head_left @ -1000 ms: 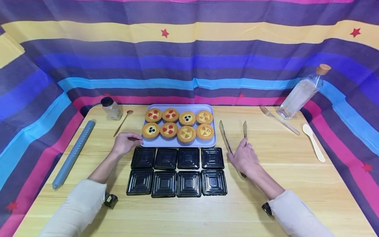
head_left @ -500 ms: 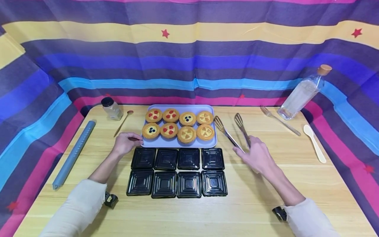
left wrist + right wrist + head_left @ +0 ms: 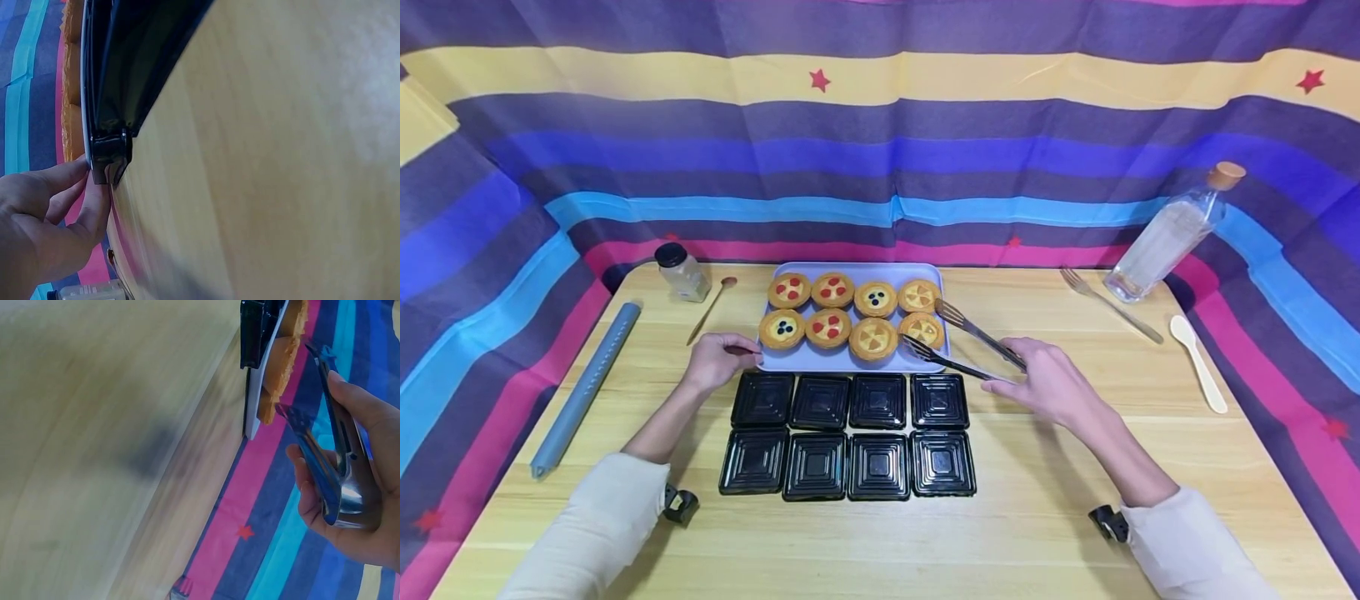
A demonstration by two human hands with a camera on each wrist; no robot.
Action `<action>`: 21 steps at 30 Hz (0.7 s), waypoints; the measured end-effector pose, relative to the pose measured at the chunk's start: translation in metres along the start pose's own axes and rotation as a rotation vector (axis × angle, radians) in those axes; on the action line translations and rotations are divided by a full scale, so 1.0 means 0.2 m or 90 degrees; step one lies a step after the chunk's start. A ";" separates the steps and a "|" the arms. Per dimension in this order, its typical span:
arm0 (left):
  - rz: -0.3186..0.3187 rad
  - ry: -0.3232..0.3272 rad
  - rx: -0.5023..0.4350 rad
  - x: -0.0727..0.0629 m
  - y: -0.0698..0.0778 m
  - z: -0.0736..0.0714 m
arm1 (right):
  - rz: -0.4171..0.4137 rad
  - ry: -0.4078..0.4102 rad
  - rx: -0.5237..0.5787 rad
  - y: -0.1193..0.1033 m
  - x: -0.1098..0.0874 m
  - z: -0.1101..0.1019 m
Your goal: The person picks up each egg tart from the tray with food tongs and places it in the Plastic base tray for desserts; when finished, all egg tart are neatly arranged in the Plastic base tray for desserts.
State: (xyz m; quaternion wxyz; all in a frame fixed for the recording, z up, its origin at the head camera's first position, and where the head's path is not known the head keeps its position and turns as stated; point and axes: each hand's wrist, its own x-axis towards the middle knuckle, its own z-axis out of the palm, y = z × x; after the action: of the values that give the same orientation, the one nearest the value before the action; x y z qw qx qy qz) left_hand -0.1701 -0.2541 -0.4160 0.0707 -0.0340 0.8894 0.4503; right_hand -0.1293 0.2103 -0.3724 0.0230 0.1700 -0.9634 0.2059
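Observation:
My right hand [image 3: 1048, 379] grips a pair of metal tongs [image 3: 988, 340]. Their slotted tips are spread at the right side of a lavender tray [image 3: 808, 362], one on each side of the front right tart [image 3: 925, 327], which has pale wedge-shaped pieces on top. The right wrist view shows the tongs [image 3: 357, 500] in the curled fingers, the tips level with the tarts. At the tray's front left corner, my left hand [image 3: 718, 365] pinches the edge between thumb and fingers. Several tarts with red, dark blue or pale toppings stand on the tray in two rows.
Two rows of black square plastic containers [image 3: 816, 465] lie just in front of the tray. To the left are a grey rolling pin [image 3: 587, 387], a jar [image 3: 683, 273] and a small wooden spoon [image 3: 712, 312]. A fork [image 3: 1108, 303], corked bottle [image 3: 1165, 242] and pale spoon [image 3: 1197, 362] lie right.
The right hand has raised the tongs off the table, swung them left and brought their tips over the tray's right side, around a tart. My left hand stays at the corner.

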 end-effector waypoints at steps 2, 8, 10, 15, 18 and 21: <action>0.001 0.000 -0.002 0.00 0.00 0.00 | -0.005 -0.004 -0.007 0.00 0.01 0.00; 0.000 -0.003 -0.008 0.00 0.00 0.00 | -0.022 -0.002 -0.026 0.00 0.02 0.00; 0.000 -0.005 -0.007 0.01 0.00 0.00 | -0.029 0.002 -0.031 0.00 0.03 0.00; 0.000 -0.005 -0.001 0.00 0.00 0.00 | -0.044 0.016 -0.039 0.01 0.03 0.01; -0.001 -0.005 0.002 0.01 0.00 0.00 | -0.049 0.023 -0.041 0.01 0.02 0.01; -0.002 -0.005 0.006 0.00 0.00 0.00 | -0.049 0.028 -0.040 0.01 0.01 -0.01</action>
State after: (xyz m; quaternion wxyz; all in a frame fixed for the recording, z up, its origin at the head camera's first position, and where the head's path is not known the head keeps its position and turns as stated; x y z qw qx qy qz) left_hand -0.1707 -0.2542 -0.4166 0.0751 -0.0334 0.8911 0.4463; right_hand -0.1312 0.2112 -0.3716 0.0574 0.2018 -0.9614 0.1780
